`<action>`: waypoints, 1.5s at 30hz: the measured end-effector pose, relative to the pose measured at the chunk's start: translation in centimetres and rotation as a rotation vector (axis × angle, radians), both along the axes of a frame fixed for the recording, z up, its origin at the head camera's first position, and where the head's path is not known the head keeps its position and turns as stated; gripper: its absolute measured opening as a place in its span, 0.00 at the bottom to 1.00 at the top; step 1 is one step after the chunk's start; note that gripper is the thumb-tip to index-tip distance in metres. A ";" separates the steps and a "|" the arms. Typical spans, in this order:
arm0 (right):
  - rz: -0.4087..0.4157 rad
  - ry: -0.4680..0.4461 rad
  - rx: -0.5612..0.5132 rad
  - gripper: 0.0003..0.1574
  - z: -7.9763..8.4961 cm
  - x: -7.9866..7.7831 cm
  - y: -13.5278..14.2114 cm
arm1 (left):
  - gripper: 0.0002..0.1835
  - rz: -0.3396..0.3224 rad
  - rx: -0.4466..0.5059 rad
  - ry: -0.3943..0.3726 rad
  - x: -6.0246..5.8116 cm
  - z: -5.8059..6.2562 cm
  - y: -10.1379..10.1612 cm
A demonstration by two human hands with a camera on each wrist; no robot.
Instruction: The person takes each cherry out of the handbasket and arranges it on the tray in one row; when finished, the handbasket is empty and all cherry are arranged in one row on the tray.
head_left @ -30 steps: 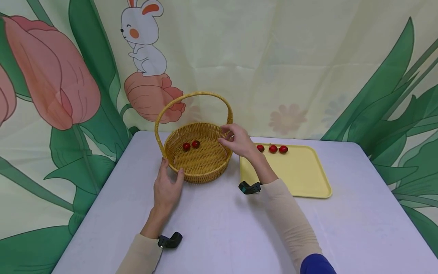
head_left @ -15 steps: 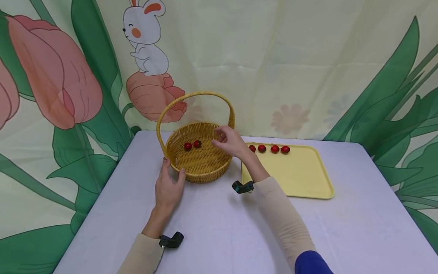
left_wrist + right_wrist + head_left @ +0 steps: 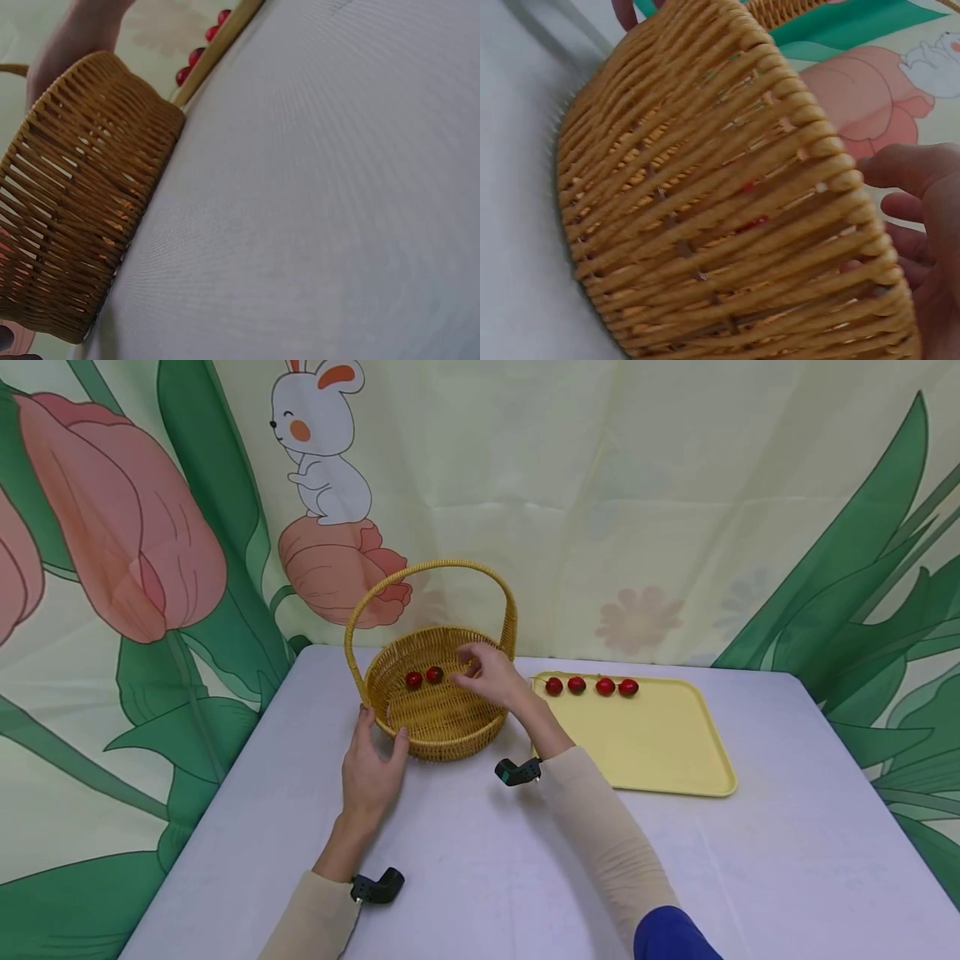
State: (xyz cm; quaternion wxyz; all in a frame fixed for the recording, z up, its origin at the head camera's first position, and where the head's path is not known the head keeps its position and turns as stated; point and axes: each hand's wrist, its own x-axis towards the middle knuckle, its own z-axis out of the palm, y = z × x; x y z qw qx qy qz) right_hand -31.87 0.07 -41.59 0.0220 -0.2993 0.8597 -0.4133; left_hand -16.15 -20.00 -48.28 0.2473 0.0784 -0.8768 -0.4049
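A round wicker basket (image 3: 442,748) with a tall arched handle stands at the back of the table. Two dark red cherries (image 3: 434,675) lie inside it, towards the left. My left hand (image 3: 371,777) rests against the basket's front left side, its thumb and fingers spread along the wall. Over the right part of the basket reaches my right hand (image 3: 491,678), fingers loosely bent, a gap between thumb and forefinger. The right wrist view shows its fingers (image 3: 900,169) beyond the woven rim, with nothing visible between them. Several cherries (image 3: 605,687) sit in a row along the yellow tray's far edge.
The yellow tray (image 3: 660,743) lies right of the basket, beneath and beyond my right forearm. A printed curtain (image 3: 555,510) hangs right behind the table. The basket handle (image 3: 450,564) arches above my right hand. White cloth (image 3: 465,860) covers the table.
My right hand has moved left from the basket's right rim, further over its inside. The leftmost cherry on the tray has come into view. The left hand stays against the basket.
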 end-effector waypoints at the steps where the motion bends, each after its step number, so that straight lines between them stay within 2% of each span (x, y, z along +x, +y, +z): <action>1: -0.001 -0.006 0.004 0.32 -0.1 0.0 -0.2 | 0.39 0.001 -0.001 0.001 0.0 0.0 0.0; 9: 0.014 -0.009 0.006 0.32 -0.3 0.1 -1.3 | 0.40 0.000 0.003 -0.005 0.1 0.1 -0.2; 18: 0.044 -0.026 0.030 0.31 -0.7 -0.7 -2.4 | 0.40 0.004 -0.006 0.003 0.1 0.0 -0.3; 28: 0.021 -0.069 0.061 0.31 -1.2 -1.2 -3.3 | 0.40 -0.007 0.019 -0.009 0.1 0.0 0.0; 34: 0.009 -0.053 0.119 0.31 -1.3 -1.4 -3.8 | 0.40 -0.012 0.018 -0.001 0.1 0.1 0.0; 45: 0.039 -0.033 0.221 0.33 -1.3 -2.3 -4.8 | 0.39 -0.004 0.016 0.005 0.0 0.1 0.0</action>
